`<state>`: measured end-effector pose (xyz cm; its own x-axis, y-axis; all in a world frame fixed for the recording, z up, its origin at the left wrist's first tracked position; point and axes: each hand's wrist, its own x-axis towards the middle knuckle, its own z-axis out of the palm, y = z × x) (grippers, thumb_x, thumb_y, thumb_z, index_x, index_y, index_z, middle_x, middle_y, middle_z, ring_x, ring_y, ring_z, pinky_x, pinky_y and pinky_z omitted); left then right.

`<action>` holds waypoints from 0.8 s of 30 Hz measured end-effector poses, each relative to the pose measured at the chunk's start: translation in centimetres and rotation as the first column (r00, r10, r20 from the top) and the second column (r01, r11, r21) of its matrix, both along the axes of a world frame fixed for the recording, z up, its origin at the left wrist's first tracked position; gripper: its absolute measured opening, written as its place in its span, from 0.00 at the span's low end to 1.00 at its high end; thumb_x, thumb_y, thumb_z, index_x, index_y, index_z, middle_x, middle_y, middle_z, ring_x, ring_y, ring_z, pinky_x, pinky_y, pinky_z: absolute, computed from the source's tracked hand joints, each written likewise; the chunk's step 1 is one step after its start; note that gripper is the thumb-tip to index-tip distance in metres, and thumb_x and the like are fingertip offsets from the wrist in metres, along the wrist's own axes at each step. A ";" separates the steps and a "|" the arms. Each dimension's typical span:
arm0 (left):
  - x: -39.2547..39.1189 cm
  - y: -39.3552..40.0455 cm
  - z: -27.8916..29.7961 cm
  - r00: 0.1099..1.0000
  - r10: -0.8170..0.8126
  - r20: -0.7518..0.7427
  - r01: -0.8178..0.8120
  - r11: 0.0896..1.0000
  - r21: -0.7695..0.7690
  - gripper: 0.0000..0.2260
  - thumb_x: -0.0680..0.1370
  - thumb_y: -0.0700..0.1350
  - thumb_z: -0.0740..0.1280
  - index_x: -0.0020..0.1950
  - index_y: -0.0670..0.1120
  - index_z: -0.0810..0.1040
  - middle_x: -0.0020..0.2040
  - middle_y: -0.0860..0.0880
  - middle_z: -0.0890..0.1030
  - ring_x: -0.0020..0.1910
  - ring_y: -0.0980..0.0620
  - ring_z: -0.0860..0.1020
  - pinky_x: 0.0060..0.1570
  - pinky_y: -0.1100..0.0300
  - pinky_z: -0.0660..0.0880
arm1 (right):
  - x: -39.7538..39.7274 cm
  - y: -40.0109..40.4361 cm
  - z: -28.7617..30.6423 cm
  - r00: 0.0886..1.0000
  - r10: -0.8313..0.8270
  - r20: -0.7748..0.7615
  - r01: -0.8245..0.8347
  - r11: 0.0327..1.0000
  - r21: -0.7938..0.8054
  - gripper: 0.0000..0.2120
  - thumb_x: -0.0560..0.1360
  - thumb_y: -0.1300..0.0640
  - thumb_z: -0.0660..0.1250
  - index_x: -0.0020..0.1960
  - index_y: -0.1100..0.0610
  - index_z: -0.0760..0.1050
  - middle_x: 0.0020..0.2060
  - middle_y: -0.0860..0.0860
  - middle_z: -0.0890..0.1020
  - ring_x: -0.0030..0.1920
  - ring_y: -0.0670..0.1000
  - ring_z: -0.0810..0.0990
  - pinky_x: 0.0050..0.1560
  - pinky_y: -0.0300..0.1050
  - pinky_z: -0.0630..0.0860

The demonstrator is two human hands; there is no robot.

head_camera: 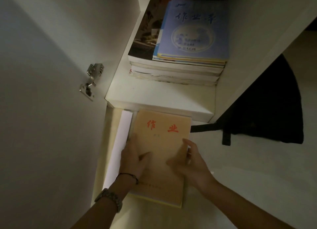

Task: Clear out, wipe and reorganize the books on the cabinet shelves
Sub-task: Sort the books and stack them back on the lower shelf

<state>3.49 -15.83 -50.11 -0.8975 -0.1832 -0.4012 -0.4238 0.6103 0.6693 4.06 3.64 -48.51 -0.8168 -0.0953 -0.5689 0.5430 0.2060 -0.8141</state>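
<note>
While your two hands work on the lower level, note first the white cabinet (159,93), open, with one door (42,91) swung wide at the left and two shelf levels in view. One metal hinge (91,81) sits on the door beside the upper shelf's front corner.

On the upper shelf one stack of books (175,70) lies flat, pushed toward the right wall. I cannot count its volumes exactly, since the lower edges blur together. Topmost is one blue exercise book (193,29) with dark characters on its cover; beneath it, projecting to the left, is one book with a dark photographic cover (145,31).

One black bag (267,112) hangs outside the cabinet at the right, with one strap running toward the shelf edge.

On the lower level lies one tan exercise book (161,153) with two red characters, resting on at least one thin pale book whose yellow edge shows below. One white sheet or board (120,143) stands just beside it on the left.

Your left hand (133,158) rests flat on the tan cover, fingers straight at its left edge. Your right hand (190,161) is blurred; its thumb lies on the cover and its fingers curl round the right edge. One beaded bracelet (109,198) and one thin dark band (127,175) sit on your left wrist.
</note>
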 end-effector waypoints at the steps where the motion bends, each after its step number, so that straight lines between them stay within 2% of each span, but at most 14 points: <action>1: 0.1 0.1 -0.1 1.000 0.001 -0.002 -0.001 1.000 -0.016 0.38 0.74 0.47 0.71 0.76 0.47 0.52 0.75 0.46 0.60 0.73 0.45 0.60 0.71 0.50 0.59 | 0.2 -0.1 -0.2 1.000 -0.014 -0.005 0.014 1.000 0.001 0.43 0.67 0.62 0.76 0.74 0.51 0.56 0.59 0.44 0.69 0.60 0.47 0.72 0.56 0.45 0.76; 3: 0.0 0.2 0.0 1.000 0.005 0.007 -0.005 0.999 -0.039 0.39 0.72 0.50 0.71 0.76 0.48 0.53 0.74 0.45 0.63 0.71 0.44 0.62 0.70 0.46 0.61 | 0.2 -0.4 -0.3 0.999 -0.029 -0.027 0.029 1.000 0.004 0.43 0.66 0.61 0.77 0.74 0.50 0.57 0.60 0.44 0.70 0.63 0.49 0.72 0.60 0.52 0.76; 6: -0.6 0.2 0.5 0.998 0.040 0.043 -0.038 0.999 -0.031 0.41 0.67 0.56 0.69 0.76 0.50 0.55 0.71 0.47 0.66 0.69 0.43 0.65 0.69 0.46 0.63 | -0.1 -0.4 -0.8 0.996 -0.086 -0.022 0.086 0.996 -0.023 0.43 0.65 0.62 0.78 0.73 0.50 0.60 0.60 0.48 0.74 0.60 0.51 0.75 0.56 0.53 0.78; 9: -1.3 -0.4 0.8 0.984 0.168 0.067 -0.173 0.981 0.087 0.36 0.71 0.46 0.73 0.74 0.54 0.59 0.65 0.50 0.72 0.61 0.46 0.72 0.57 0.55 0.72 | -0.4 -0.2 -0.9 0.993 -0.114 -0.016 0.113 0.993 -0.025 0.41 0.65 0.61 0.78 0.72 0.48 0.61 0.54 0.45 0.75 0.56 0.50 0.77 0.52 0.49 0.80; 11: -1.3 -0.8 0.7 0.973 0.220 0.076 -0.230 0.960 0.159 0.33 0.70 0.43 0.72 0.70 0.56 0.62 0.60 0.52 0.74 0.56 0.48 0.75 0.52 0.55 0.74 | -0.5 0.0 -0.9 0.994 -0.111 -0.011 0.111 0.994 -0.010 0.39 0.66 0.60 0.77 0.71 0.47 0.62 0.54 0.45 0.75 0.53 0.48 0.77 0.48 0.46 0.80; 14: -0.9 -0.9 0.6 0.978 0.203 0.038 -0.206 0.958 0.199 0.29 0.67 0.44 0.73 0.61 0.60 0.63 0.57 0.52 0.76 0.54 0.47 0.77 0.51 0.48 0.78 | -0.5 0.4 -1.0 0.993 -0.121 0.008 0.121 0.992 -0.022 0.37 0.68 0.63 0.75 0.70 0.47 0.61 0.52 0.44 0.75 0.49 0.45 0.77 0.41 0.39 0.78; 16: -0.7 -0.6 0.7 0.984 0.178 -0.001 -0.172 0.951 0.255 0.28 0.70 0.37 0.72 0.58 0.59 0.61 0.56 0.52 0.74 0.53 0.49 0.76 0.46 0.56 0.77 | -0.4 0.8 -1.2 0.992 -0.128 0.019 0.129 0.991 -0.044 0.36 0.69 0.66 0.73 0.70 0.49 0.60 0.49 0.44 0.75 0.47 0.45 0.77 0.38 0.38 0.78; 18: -0.7 -0.6 1.1 0.986 0.166 -0.028 -0.151 0.946 0.287 0.28 0.71 0.33 0.70 0.59 0.57 0.61 0.54 0.53 0.72 0.51 0.53 0.75 0.42 0.64 0.74 | -0.3 1.0 -1.3 0.991 -0.131 0.027 0.132 0.990 -0.057 0.35 0.70 0.69 0.71 0.70 0.50 0.60 0.49 0.46 0.75 0.47 0.44 0.77 0.35 0.36 0.77; 20: -0.7 -0.8 1.4 0.988 0.155 -0.029 -0.138 0.941 0.308 0.29 0.73 0.33 0.69 0.65 0.53 0.59 0.52 0.57 0.72 0.48 0.59 0.75 0.41 0.66 0.73 | -0.3 1.0 -1.3 0.989 -0.140 0.038 0.142 0.988 -0.067 0.34 0.71 0.71 0.69 0.68 0.49 0.60 0.48 0.47 0.76 0.46 0.44 0.77 0.33 0.34 0.77; 22: -0.8 -1.3 1.5 0.990 0.138 -0.023 -0.124 0.945 0.304 0.31 0.74 0.34 0.68 0.69 0.52 0.57 0.52 0.56 0.73 0.48 0.59 0.76 0.44 0.62 0.75 | -0.5 1.2 -1.4 0.987 -0.151 0.049 0.154 0.985 -0.078 0.33 0.71 0.72 0.68 0.68 0.49 0.60 0.49 0.49 0.76 0.47 0.46 0.77 0.35 0.35 0.77; 24: -0.9 -1.5 1.5 0.994 0.110 0.009 -0.107 0.941 0.320 0.29 0.75 0.36 0.67 0.68 0.55 0.57 0.56 0.50 0.76 0.49 0.53 0.79 0.48 0.53 0.78 | -0.6 1.3 -1.4 0.985 -0.162 0.056 0.166 0.983 -0.084 0.33 0.71 0.72 0.67 0.68 0.48 0.60 0.51 0.51 0.76 0.49 0.48 0.78 0.39 0.40 0.79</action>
